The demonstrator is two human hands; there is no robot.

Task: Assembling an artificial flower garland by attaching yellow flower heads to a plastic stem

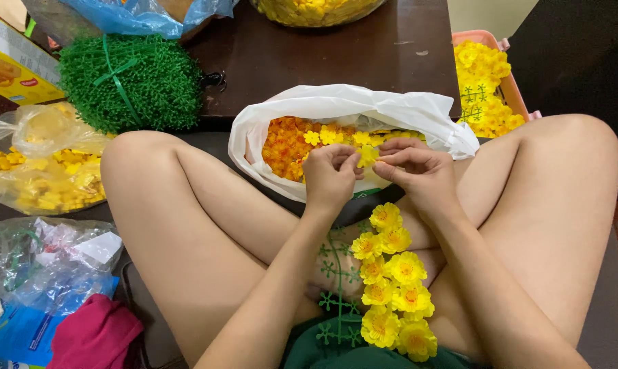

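A person sits cross-legged before a dark wooden table (309,55), bare knees spread toward the left and right edges of the view. On the table's near left corner rests a dense bundle of green plastic stems (131,82) tied with a green strap, and a blue plastic bag (145,14) lies along its far edge. Against the table's near edge, between the knees, a white plastic bag (350,106) stands open, filled with orange and yellow artificial petals (288,143). To the left of the left knee sits a clear bag of yellow petals (43,171), with crumpled clear plastic (43,256) and a pink cloth (94,335) nearer the lower left corner. Off the table's right edge, a pink basket (514,96) holds finished yellow flower sprigs (483,82). Across the person's lap runs a green plastic stem (336,287) bearing a row of finished yellow flowers (391,280). Over the mouth of the white bag, the left hand (329,174) and the right hand (418,167) meet, fingertips pinched narrow on either side of a single yellow flower (367,156), which sits between both hands at the top end of the stem.
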